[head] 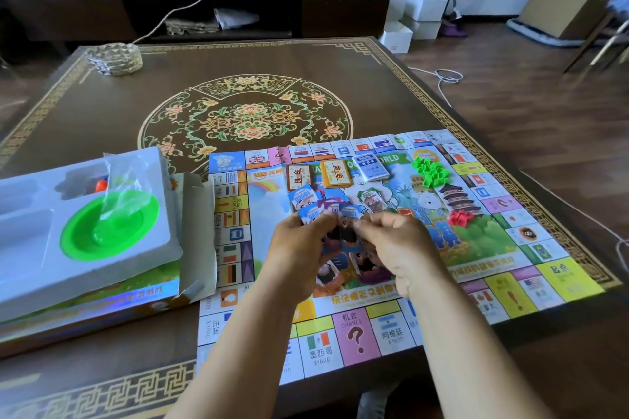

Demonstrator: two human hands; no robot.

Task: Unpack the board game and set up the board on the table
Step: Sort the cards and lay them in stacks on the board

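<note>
The paper game board (531,248) lies unfolded on the right half of the brown patterned table (136,112). Over its middle, my left hand (299,252) grips a fanned stack of play-money notes (345,231), and my right hand (401,248) pinches one of those notes from the right. More notes (301,196) lie on the board just beyond my hands. Three card decks (337,173) sit in a row near the board's far side. A pile of green houses (429,171) and a few red pieces (460,217) rest further right.
The game box with its white plastic insert (30,248) stands at the left, holding a green dish (112,226) under a clear bag. A woven coaster stack (114,58) sits at the table's far left corner. Cables run across the floor on the right.
</note>
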